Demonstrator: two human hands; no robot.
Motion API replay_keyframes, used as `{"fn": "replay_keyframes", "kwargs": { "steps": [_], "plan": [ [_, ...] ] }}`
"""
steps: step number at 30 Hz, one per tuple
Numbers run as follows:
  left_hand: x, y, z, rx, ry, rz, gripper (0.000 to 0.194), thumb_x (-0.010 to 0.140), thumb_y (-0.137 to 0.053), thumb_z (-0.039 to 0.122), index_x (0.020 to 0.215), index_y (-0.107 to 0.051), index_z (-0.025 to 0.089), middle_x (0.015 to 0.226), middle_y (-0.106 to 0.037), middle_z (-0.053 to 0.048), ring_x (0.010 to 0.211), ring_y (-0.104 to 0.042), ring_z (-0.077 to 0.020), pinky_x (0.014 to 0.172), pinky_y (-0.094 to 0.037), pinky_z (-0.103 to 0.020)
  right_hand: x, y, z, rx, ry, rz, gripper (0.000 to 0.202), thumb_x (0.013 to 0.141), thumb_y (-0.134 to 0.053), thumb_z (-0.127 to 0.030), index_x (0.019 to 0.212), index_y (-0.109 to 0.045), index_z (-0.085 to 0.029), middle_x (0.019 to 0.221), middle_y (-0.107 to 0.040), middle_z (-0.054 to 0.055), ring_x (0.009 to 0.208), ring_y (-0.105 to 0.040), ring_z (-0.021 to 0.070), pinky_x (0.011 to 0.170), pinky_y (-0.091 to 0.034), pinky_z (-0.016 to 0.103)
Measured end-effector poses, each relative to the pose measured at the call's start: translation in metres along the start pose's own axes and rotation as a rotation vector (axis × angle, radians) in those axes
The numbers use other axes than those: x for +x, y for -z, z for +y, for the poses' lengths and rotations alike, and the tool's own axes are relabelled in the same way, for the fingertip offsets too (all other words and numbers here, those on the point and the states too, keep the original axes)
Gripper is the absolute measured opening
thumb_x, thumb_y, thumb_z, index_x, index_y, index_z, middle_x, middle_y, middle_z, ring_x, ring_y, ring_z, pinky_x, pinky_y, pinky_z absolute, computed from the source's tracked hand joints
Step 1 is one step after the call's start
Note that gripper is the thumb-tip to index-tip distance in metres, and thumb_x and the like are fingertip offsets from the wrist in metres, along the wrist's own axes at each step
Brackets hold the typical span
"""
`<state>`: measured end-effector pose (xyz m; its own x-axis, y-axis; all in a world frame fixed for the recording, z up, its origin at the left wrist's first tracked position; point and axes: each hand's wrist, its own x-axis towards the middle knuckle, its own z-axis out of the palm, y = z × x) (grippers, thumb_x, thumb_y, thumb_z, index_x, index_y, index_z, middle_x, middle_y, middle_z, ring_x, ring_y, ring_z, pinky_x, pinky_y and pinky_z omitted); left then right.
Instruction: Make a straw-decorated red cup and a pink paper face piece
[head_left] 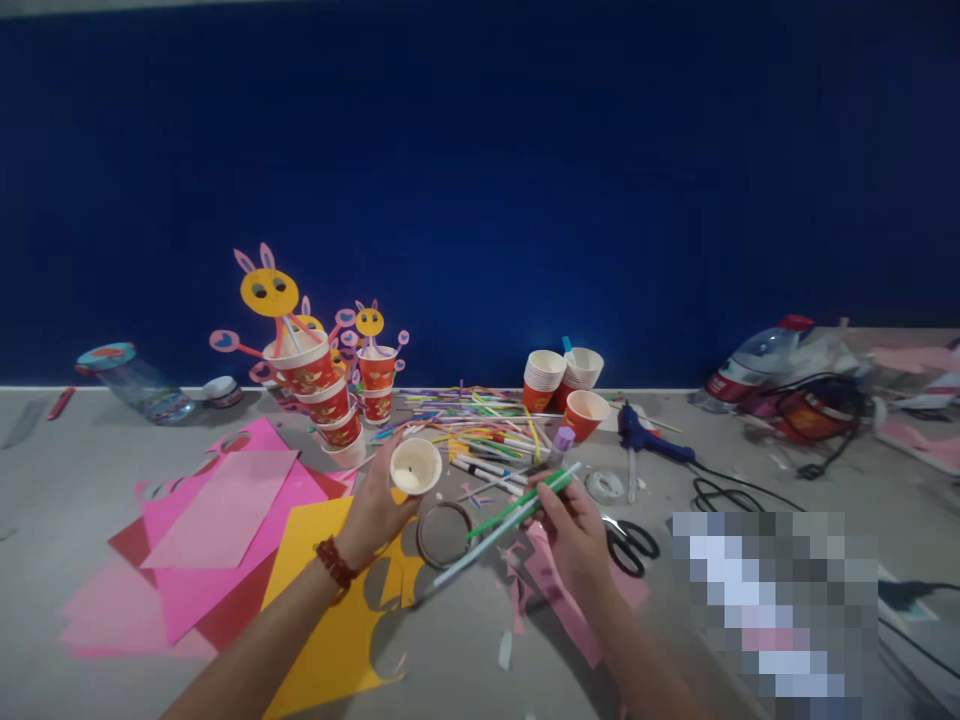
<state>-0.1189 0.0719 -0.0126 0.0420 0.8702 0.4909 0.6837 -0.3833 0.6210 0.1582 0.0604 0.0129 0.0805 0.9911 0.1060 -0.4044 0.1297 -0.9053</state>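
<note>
My left hand [373, 522], a beaded bracelet on its wrist, is closed round a paper cup [415, 468] whose white inside faces me, with a small dark spot at the bottom. Between the fingers of my right hand [570, 520] are a pale blue drinking straw [480, 540] and a thin green stick [499, 515], slanting down to the left. Below the cup lies a brown ring [444, 535] like a tape roll. Black-handled scissors [634, 546] rest right of my right hand, and pink paper scraps [559, 590] lie beneath it.
Left stand red cups with yellow rabbit faces [270, 292], behind pink sheets [225, 510] and cut yellow paper [322, 590]. Colourful sticks [472, 415], markers [487, 473] and stacked cups [544, 378] lie farther back. On the right are a blue glue gun [652, 436], its cord and a bottle [757, 362].
</note>
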Motion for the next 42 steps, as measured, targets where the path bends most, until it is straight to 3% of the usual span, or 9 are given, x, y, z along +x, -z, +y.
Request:
{"fn": "replay_keyframes", "kwargs": {
  "steps": [5,9,11,15,19,24,28,42],
  "plan": [
    [-0.013,0.007,0.037,-0.098,-0.190,-0.053,0.074,0.078,-0.072,0.019,0.142,-0.035,0.025,0.138,-0.051,-0.015,0.131,-0.050,-0.0337,0.108,-0.045,-0.055,-0.005,0.003,-0.025,0.063,0.264,0.082,0.016,0.085,-0.076,-0.037,0.088,-0.071,-0.022,0.078,-0.069,0.002,0.057,-0.063,0.0132,0.045,-0.052,0.021],
    [-0.021,-0.005,0.060,-0.244,-0.169,-0.128,0.074,0.078,-0.074,0.021,0.140,-0.035,0.026,0.133,-0.050,-0.014,0.127,-0.052,-0.0321,0.107,-0.045,-0.053,-0.011,0.003,-0.036,0.013,0.487,0.052,0.006,0.093,-0.066,-0.027,0.095,-0.071,-0.023,0.085,-0.070,0.004,0.058,-0.065,0.0151,0.047,-0.054,0.026],
    [-0.024,-0.012,0.066,-0.265,-0.148,-0.139,0.073,0.077,-0.074,0.019,0.138,-0.036,0.027,0.132,-0.049,-0.013,0.125,-0.052,-0.0318,0.106,-0.046,-0.052,-0.016,0.004,-0.036,-0.044,0.594,0.019,0.011,0.095,-0.062,-0.021,0.100,-0.071,-0.023,0.089,-0.070,0.004,0.062,-0.067,0.0163,0.050,-0.056,0.029],
    [-0.029,-0.019,0.071,-0.283,-0.139,-0.161,0.072,0.076,-0.075,0.018,0.137,-0.038,0.027,0.133,-0.049,-0.013,0.126,-0.052,-0.0319,0.106,-0.045,-0.052,-0.023,0.010,-0.033,-0.264,0.798,-0.130,0.023,0.095,-0.057,-0.012,0.111,-0.069,-0.024,0.090,-0.072,0.005,0.073,-0.072,0.0208,0.060,-0.060,0.034],
    [-0.034,-0.018,0.070,-0.311,-0.125,-0.173,0.072,0.078,-0.074,0.019,0.139,-0.037,0.027,0.137,-0.050,-0.014,0.129,-0.051,-0.0317,0.109,-0.043,-0.052,-0.028,0.012,-0.037,-0.506,0.922,-0.300,0.024,0.094,-0.057,-0.015,0.113,-0.068,-0.024,0.082,-0.076,0.006,0.077,-0.075,0.0246,0.070,-0.062,0.040],
    [-0.039,-0.019,0.068,-0.326,-0.136,-0.172,0.070,0.081,-0.071,0.020,0.141,-0.037,0.026,0.138,-0.052,-0.014,0.129,-0.053,-0.0320,0.109,-0.044,-0.052,-0.031,-0.002,-0.043,-0.688,1.089,-0.474,0.027,0.091,-0.059,-0.015,0.116,-0.066,-0.022,0.087,-0.081,0.007,0.074,-0.077,0.0202,0.070,-0.062,0.031],
    [-0.042,-0.022,0.065,-0.356,-0.132,-0.175,0.072,0.080,-0.071,0.019,0.142,-0.036,0.025,0.139,-0.053,-0.014,0.129,-0.053,-0.0323,0.110,-0.044,-0.052,-0.030,-0.008,-0.041,-0.688,1.106,-0.470,0.029,0.091,-0.058,-0.012,0.118,-0.064,-0.020,0.086,-0.080,0.008,0.074,-0.077,0.0190,0.070,-0.062,0.029],
    [-0.039,-0.020,0.065,-0.370,-0.155,-0.186,0.067,0.080,-0.069,0.017,0.139,-0.039,0.028,0.135,-0.054,-0.012,0.127,-0.053,-0.0305,0.109,-0.044,-0.051,-0.028,-0.002,-0.039,-0.753,1.023,-0.539,0.037,0.089,-0.061,-0.013,0.125,-0.063,-0.023,0.089,-0.081,0.008,0.074,-0.078,0.0203,0.068,-0.062,0.031]
  ]
}}
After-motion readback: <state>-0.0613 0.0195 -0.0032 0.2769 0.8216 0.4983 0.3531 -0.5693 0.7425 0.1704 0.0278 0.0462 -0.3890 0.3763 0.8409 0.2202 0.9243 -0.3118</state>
